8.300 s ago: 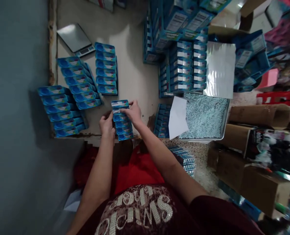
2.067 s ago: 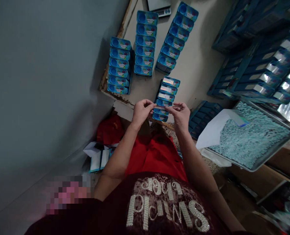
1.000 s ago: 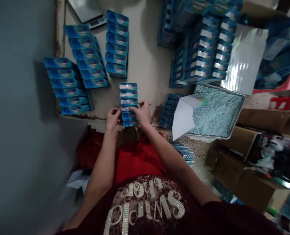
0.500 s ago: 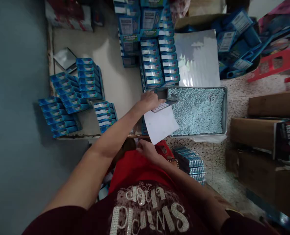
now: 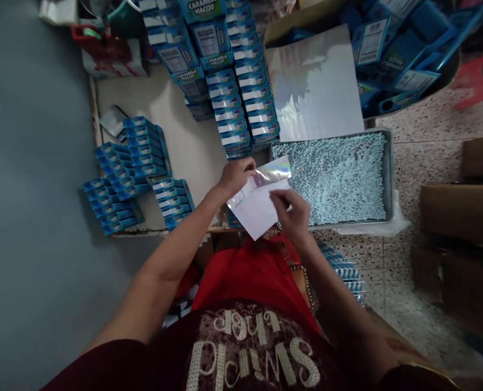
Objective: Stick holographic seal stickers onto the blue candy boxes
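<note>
White sheet [image 5: 255, 217] between left hand [image 5: 237, 176], pinching far-left edge, and right hand [image 5: 295, 213], curled at right edge, grip unclear; iridescent band [image 5: 273, 171] slants far-right from table [image 5: 180, 133] over metal tray's [image 5: 389, 184] left edge.

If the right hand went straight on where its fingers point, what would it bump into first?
The right hand would probably meet the white sheet first, though I can't tell whether they are touching. Past that, roughly in the same line, comes the left hand.
</note>
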Tool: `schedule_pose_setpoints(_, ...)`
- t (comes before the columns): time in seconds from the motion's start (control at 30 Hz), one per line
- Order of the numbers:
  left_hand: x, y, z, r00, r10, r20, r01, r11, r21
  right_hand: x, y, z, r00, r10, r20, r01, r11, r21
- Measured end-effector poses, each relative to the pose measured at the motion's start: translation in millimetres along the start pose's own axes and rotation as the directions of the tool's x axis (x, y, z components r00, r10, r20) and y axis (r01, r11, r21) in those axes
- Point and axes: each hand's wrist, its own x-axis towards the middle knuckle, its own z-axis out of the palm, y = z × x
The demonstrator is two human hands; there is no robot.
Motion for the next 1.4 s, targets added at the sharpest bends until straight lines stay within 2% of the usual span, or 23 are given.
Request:
schedule_pose_setpoints(0.07,-2,2,-4.2,1.0,-0.014,0.024,0.016,0.998,-0.063,32,1,7,0.967,-0.245,0.077,0.257,0.925,-0.28)
schedule_pose_setpoints(0.13,-4,3,-10.3,0.998,-0.057,0.033,0.06,0.991,-0.116,57,5,21,0.907,-0.367,0.207,0.421,0.782,-0.459)
schedule_pose_setpoints(0.23,-9,-3,-20.6,0.991,-0.133,0.004,0.132,0.978,-0.163,76,14,46,0.844,-0.369,0.389,0.533,0.644,-0.548)
schedule_pose_setpoints(0.3,-12,-11,-26.0,0.987,-0.163,-0.013,0.158,0.971,-0.18,79,20,61,0.812,-0.356,0.462,0.579,0.584,-0.568)
schedule_pose_setpoints(0.47,-16,-34,-30.6,0.97,-0.238,-0.047,0.221,0.948,-0.231,69,41,82,0.767,-0.338,0.546,0.637,0.502,-0.585)
schedule_pose_setpoints(0.6,-20,-50,-33.6,0.932,-0.362,-0.007,0.342,0.886,-0.312,47,62,87,0.732,-0.343,0.588,0.676,0.467,-0.57)
schedule_pose_setpoints(0.7,-25,-60,-37.4,0.917,-0.398,0.007,0.377,0.862,-0.337,32,69,86,0.73,-0.347,0.588,0.677,0.486,-0.553)
schedule_pose_setpoints(0.8,-28,-65,-37.8,0.929,-0.371,-0.003,0.353,0.887,-0.298,24,65,83,0.755,-0.355,0.551,0.65,0.517,-0.557)
schedule_pose_setpoints(0.87,-28,-68,-34.2,0.947,-0.319,-0.047,0.303,0.93,-0.206,21,57,79,0.767,-0.361,0.53,0.638,0.51,-0.577)
schedule_pose_setpoints(1.03,-17,-71,-19.1,0.971,-0.154,-0.182,0.154,0.988,-0.01,0,20,62,0.778,-0.367,0.509,0.628,0.46,-0.628)
schedule_pose_setpoints(1.1,-13,-69,-18.4,0.975,-0.106,-0.197,0.11,0.994,0.009,-16,-2,55,0.809,-0.357,0.467,0.588,0.521,-0.619)
schedule_pose_setpoints(1.17,-17,-63,-24.5,0.975,-0.044,-0.216,0.047,0.999,0.01,-31,-24,51,0.871,-0.312,0.379,0.485,0.668,-0.565)
schedule_pose_setpoints(1.23,-32,-56,-36.5,0.955,0.016,-0.296,-0.025,0.999,-0.026,-42,-44,53,0.945,-0.163,0.282,0.275,0.864,-0.422)
schedule_pose_setpoints(1.27,-45,-53,-43.5,0.931,0.024,-0.363,-0.052,0.996,-0.068,-46,-52,56,0.964,-0.048,0.26,0.131,0.941,-0.313)
schedule_pose_setpoints(1.3,-61,-51,-50.4,0.901,0.001,-0.433,-0.065,0.989,-0.133,-48,-59,61,0.963,0.074,0.261,-0.026,0.982,-0.186)
schedule_pose_setpoints(1.33,-78,-50,-56.7,0.871,-0.06,-0.487,-0.061,0.972,-0.228,-49,-63,67,0.94,0.188,0.286,-0.179,0.982,-0.059)
schedule_pose_setpoints(1.37,-97,-51,-62.0,0.848,-0.15,-0.508,-0.045,0.935,-0.352,-50,-67,74,0.901,0.282,0.328,-0.316,0.947,0.052)
schedule_pose_setpoints(1.4,-116,-53,-66.0,0.838,-0.255,-0.482,-0.019,0.869,-0.494,-50,-69,82,0.858,0.351,0.376,-0.426,0.894,0.137)
